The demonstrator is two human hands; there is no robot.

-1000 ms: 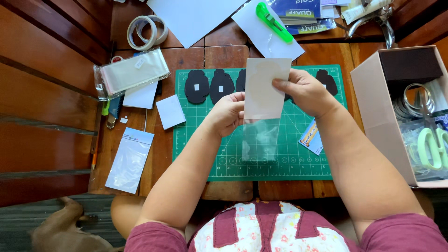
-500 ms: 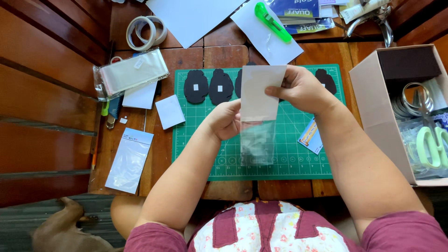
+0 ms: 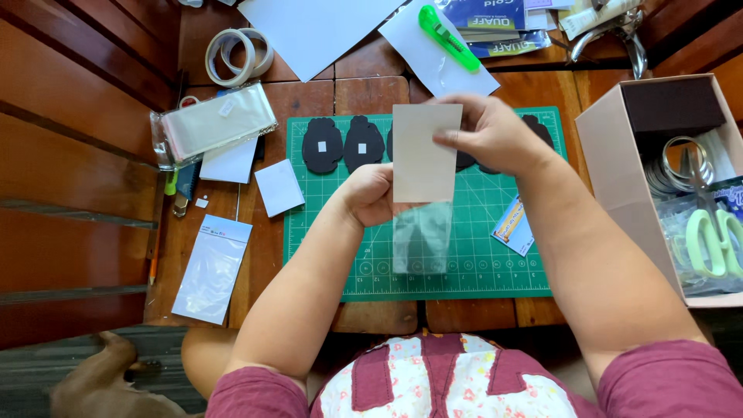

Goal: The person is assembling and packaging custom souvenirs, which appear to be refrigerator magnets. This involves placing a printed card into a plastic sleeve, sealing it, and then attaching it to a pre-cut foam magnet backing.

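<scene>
Pale rectangular card (image 3: 424,151) and clear plastic sleeve (image 3: 422,236), held above the green gridded cutting mat (image 3: 511,275).
Right hand (image 3: 487,135) pinches the card's top edge; left hand (image 3: 371,193) grips its left side where the sleeve begins. Black paper cutouts (image 3: 343,145) lie on the mat behind.

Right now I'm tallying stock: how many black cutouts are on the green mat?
4 at least: two in full view at the mat's top left, one edge behind the card, one behind the right hand. More may be hidden.
</scene>
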